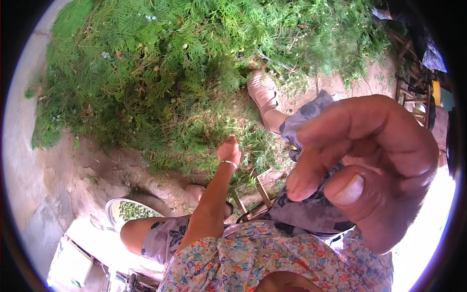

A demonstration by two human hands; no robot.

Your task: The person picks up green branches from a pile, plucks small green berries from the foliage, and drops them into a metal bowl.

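Close in front of the camera, my right hand (377, 163) is raised with its fingers loosely curled. A gap shows between its thumb and fingertips, and no object is visible in it. My left hand (230, 150), with a pale band at the wrist, reaches down to the near edge of a big heap of green conifer branches (160, 73). Its fingers look closed at the foliage; what they grip, if anything, is too small to make out. Small pale round cones dot the branches.
A pale round bowl (113, 213) of small green pieces stands at lower left, beside my knee. My shoed foot (263, 90) rests against the heap. Beneath me is part of a wooden frame (262, 190). A wooden rack (406, 92) stands at far right, a pale wall (29, 112) at left.
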